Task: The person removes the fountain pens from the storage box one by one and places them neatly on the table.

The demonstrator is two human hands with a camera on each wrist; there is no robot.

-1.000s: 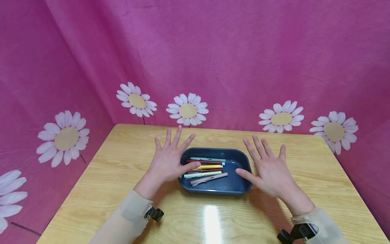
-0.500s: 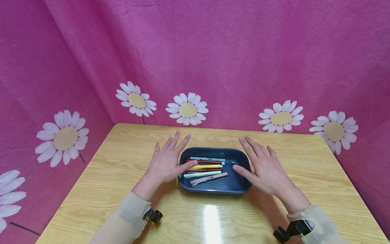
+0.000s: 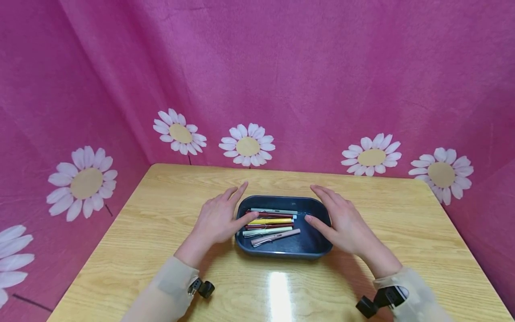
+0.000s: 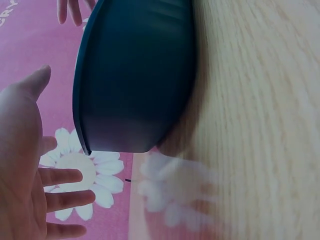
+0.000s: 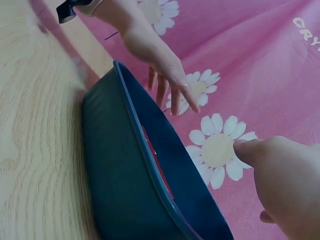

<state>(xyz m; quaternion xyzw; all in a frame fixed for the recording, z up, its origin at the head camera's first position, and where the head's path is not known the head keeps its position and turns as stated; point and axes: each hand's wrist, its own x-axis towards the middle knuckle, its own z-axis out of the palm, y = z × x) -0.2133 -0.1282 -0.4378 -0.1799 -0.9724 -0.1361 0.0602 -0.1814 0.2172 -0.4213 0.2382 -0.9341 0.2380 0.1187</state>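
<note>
A dark blue rectangular tray (image 3: 311, 243) stands on the table with several pens inside. Among them are a yellow pen (image 3: 275, 221), a pale green pen (image 3: 267, 231), a mauve pen (image 3: 277, 236) and a grey-green pen (image 3: 277, 210), besides dark red ones. My left hand (image 3: 217, 219) hovers at the tray's left end, its thumb above the pen ends. At the opposite end is my right hand (image 3: 348, 226), thumb over the tray's bare right part. Both wrist views show each hand above the rim, apart from the tray and holding nothing.
The light wooden table (image 3: 141, 241) extends around the tray. A pink curtain (image 3: 281, 80) with white daisies hangs along the back and sides. Small black cameras (image 3: 201, 287) are strapped to both wrists, over beige sleeves (image 3: 165, 284).
Both hands have drawn in slightly toward the tray. Their fingers, spread wide a second ago, are now closer together and more bent. The tray and pens have stayed put.
</note>
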